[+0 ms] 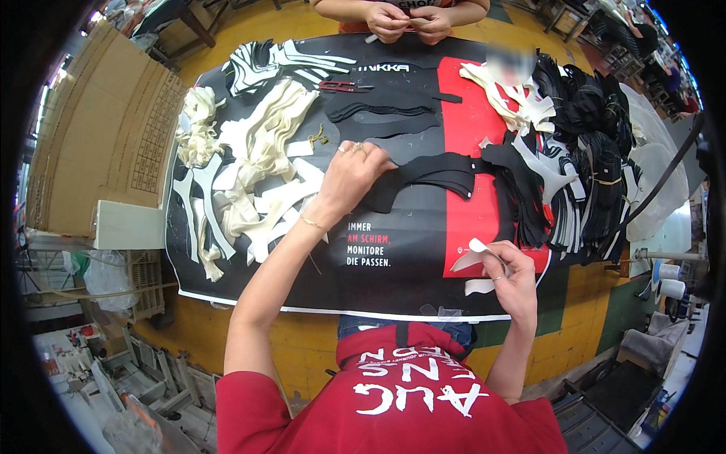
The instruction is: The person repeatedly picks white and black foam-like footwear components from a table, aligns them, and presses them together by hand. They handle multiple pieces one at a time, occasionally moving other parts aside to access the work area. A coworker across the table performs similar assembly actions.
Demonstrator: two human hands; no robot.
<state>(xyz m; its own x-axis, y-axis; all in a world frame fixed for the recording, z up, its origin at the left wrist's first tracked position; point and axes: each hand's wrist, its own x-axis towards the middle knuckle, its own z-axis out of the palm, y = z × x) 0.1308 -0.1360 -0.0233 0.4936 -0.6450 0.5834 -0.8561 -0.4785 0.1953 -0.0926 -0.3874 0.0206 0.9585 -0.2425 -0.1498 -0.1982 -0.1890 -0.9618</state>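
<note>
My left hand [354, 175] reaches to the middle of the table, its fingers curled and pressed together at the left end of a fanned stack of black cut fabric pieces [446, 175]. The fingertips pinch the edge there; how many layers they take is hidden. Nearer to me on the right, my right hand [514, 281] is closed on a cream fabric strip [470, 259], with its pale ends sticking out left of the thumb. More black fabric pieces [389, 106] lie flat beyond my left hand.
Cream cut pieces [276, 125] heap up on the left, with white-and-black pieces [253, 66] behind. Red-handled snips [340, 86] lie at the back. Bundled black pieces [590, 106] crowd the right side. A cardboard box [98, 129] stands left; across the table are another person's hands [408, 23].
</note>
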